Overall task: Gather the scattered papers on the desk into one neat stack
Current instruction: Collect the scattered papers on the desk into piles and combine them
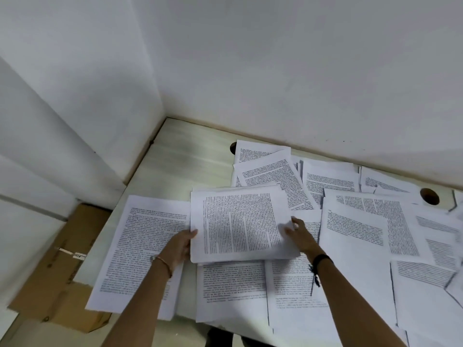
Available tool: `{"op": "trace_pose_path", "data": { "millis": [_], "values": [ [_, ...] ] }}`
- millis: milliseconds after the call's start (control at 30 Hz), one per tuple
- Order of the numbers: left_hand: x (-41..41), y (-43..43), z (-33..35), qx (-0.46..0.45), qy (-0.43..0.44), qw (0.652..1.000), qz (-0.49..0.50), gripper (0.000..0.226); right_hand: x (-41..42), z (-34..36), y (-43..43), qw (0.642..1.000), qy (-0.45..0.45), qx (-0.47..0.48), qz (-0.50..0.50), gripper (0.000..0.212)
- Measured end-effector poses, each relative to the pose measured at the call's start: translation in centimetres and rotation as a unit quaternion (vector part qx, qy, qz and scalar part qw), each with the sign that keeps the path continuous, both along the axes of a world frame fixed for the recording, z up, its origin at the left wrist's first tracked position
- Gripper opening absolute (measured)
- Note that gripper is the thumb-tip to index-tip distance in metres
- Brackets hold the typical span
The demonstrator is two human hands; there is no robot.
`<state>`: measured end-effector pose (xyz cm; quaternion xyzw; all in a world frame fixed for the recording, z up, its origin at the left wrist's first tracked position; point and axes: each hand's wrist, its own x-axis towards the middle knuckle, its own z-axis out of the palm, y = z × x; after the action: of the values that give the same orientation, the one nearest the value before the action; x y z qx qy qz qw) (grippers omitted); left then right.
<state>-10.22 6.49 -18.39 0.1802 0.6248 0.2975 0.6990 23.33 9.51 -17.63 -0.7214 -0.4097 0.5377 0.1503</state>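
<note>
Stack (pixel 238 221) hides the left hand (pixel 179 246) fingers underneath.

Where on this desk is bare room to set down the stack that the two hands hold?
One wide bare patch: the far left corner of the desk, bordered by both walls, the leftmost sheet and the far sheets. From the middle to the right and near edges, overlapping papers crowd it.

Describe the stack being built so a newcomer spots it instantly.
Start at the pale desk in the wall corner, strewn with printed sheets. At its front middle is the stack, the left hand and right hand gripping its side edges. Only it is several sheets thick and held.
</note>
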Motion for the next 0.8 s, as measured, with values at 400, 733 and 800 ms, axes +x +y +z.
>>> {"op": "trace_pose_path", "data": {
  "millis": [400, 733, 800],
  "values": [
    [8.5, -3.0, 1.2, 0.081, -0.126, 0.985, 0.089, 0.053, -5.9, -0.8, -2.9, 0.905, 0.333, 0.062, -0.258, 0.035],
    [3.1, -0.4, 1.1, 0.013, -0.079, 0.992, 0.094, 0.028, 0.0, -1.2, -3.3, 0.992, 0.118, 0.024, -0.022, 0.038],
    [3.8, 0.2, 1.7, -0.008, -0.052, 0.999, -0.01, 0.021, 0.6, -1.6, -3.4, 0.989, 0.138, -0.015, 0.045, 0.048]
  ]
}}
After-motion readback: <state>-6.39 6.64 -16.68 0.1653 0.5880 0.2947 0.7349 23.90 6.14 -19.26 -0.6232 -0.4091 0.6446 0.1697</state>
